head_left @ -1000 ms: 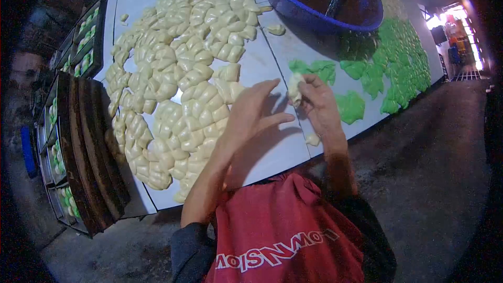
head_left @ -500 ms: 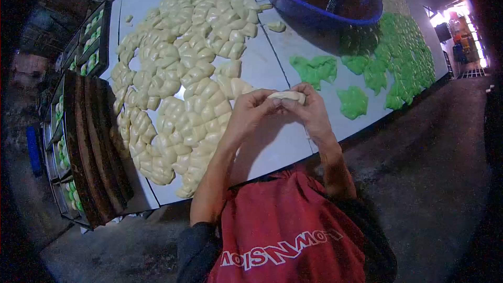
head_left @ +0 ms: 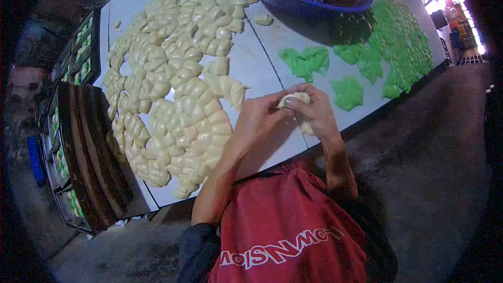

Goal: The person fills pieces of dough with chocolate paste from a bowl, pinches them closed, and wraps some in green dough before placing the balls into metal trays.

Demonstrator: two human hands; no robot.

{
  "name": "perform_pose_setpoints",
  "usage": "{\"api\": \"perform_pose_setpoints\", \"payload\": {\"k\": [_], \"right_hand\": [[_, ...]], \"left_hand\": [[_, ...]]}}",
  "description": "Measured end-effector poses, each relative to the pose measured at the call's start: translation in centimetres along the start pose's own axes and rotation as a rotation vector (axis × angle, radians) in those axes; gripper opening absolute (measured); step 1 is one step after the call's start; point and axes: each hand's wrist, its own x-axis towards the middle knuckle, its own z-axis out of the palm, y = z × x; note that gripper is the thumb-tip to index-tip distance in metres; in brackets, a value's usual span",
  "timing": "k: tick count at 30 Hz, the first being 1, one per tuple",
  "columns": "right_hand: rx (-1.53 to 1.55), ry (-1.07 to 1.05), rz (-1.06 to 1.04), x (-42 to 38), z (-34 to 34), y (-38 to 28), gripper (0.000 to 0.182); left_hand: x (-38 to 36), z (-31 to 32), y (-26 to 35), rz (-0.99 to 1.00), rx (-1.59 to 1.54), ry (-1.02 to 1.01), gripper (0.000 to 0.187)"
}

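Observation:
A small piece of pale dough (head_left: 296,97) is pinched between my two hands over the white table (head_left: 261,83). My left hand (head_left: 262,115) has its fingertips closed on the dough's left side. The fingers of my right hand (head_left: 316,109) wrap round its other side, thumb on top, and some dough shows below the palm. To the left of my hands lies a broad spread of glossy cream dough pieces (head_left: 181,94). Beyond my right hand are flat green dough pieces (head_left: 348,93) and a larger mass of green dough (head_left: 406,47).
A blue basin (head_left: 309,8) with dark contents stands at the table's far side. Stacked dark trays (head_left: 86,152) are at the left edge, near racks with green and white dough pieces (head_left: 84,47). One small pale dough scrap (head_left: 263,19) lies near the basin.
The dough between my hands was stretched sideways and is now folded and bunched, with part hanging below my right palm. The view has shifted slightly, moving the table's contents left.

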Motion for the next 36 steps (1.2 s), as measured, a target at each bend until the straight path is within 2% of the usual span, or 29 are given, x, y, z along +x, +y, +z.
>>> {"api": "perform_pose_setpoints", "payload": {"k": [2,3,6,10,11,14,15,18,19,21,23,24,25,26,27,29,30,32,33,36], "right_hand": [[-0.085,0.052,-0.058,-0.4,-0.4,-0.4,0.029],[-0.152,0.047,-0.029,-0.6,-1.2,-0.3,0.029],[-0.218,0.082,-0.012,-1.7,-2.3,-0.8,0.024],[-0.232,0.161,0.013,-3.1,-3.2,0.1,0.023],[-0.239,0.187,-0.013,-3.3,-3.3,0.4,0.020],[-0.412,0.186,0.006,-4.8,-4.2,-0.5,0.016],[-0.287,0.096,0.041,-5.5,-5.0,-1.1,0.015],[0.130,-0.289,-0.246,-8.7,-7.8,-1.6,0.017],[0.173,-0.218,-0.256,-9.5,-8.4,-1.5,0.018],[0.264,-0.069,-0.276,-10.8,-8.9,-1.0,0.019],[0.063,0.243,-0.074,-9.8,-8.7,-0.4,0.022],[-0.042,0.393,0.026,-9.0,-9.0,-0.1,0.024],[0.417,0.244,-0.041,-8.0,-9.6,1.7,0.033],[0.460,0.238,-0.081,-7.9,-9.9,3.0,0.033],[0.504,0.234,-0.122,-7.5,-9.1,3.5,0.032],[0.374,0.250,-0.100,-6.7,-7.7,2.8,0.034],[0.309,0.257,-0.088,-6.3,-7.0,2.4,0.036],[0.391,0.245,-0.024,-5.9,-6.0,1.7,0.037],[0.354,0.241,-0.005,-5.5,-5.7,1.7,0.032],[0.245,0.263,-0.086,-4.4,-4.9,1.9,0.026]], "left_hand": [[0.6,0.6,-0.3,0.008,-0.074,-0.001,0.040],[0.1,1.0,1.8,-0.063,-0.202,0.041,0.035],[1.0,1.9,-0.2,-0.082,-0.478,-0.027,0.033],[2.2,3.3,-1.2,-0.163,-0.492,-0.058,0.024],[2.3,3.7,-0.9,-0.181,-0.442,-0.013,0.022],[2.9,4.5,-1.1,-0.194,-0.485,-0.053,0.023],[3.1,5.1,-1.8,-0.154,-0.547,-0.056,0.023],[3.1,6.4,-1.9,-0.187,-0.582,0.136,0.023],[2.6,7.2,-2.0,-0.196,-0.263,0.180,0.022],[1.9,7.2,-2.3,0.190,0.151,0.102,0.025],[1.6,7.5,-2.4,0.578,0.649,-0.022,0.031],[1.2,8.6,-3.1,0.595,0.827,-0.064,0.036],[0.9,9.5,-3.8,0.592,0.854,-0.050,0.042],[0.8,10.1,-4.4,0.591,0.882,-0.036,0.049],[0.9,9.9,-4.1,0.576,0.834,-0.049,0.055],[0.8,8.8,-3.2,0.530,0.739,-0.074,0.068],[1.0,8.3,-2.1,0.467,0.562,-0.079,0.073],[1.4,7.0,0.1,0.331,0.211,-0.090,0.085],[1.8,7.2,0.3,0.355,0.218,0.049,0.069],[2.3,6.1,1.6,0.100,0.035,-0.070,0.047]]}}
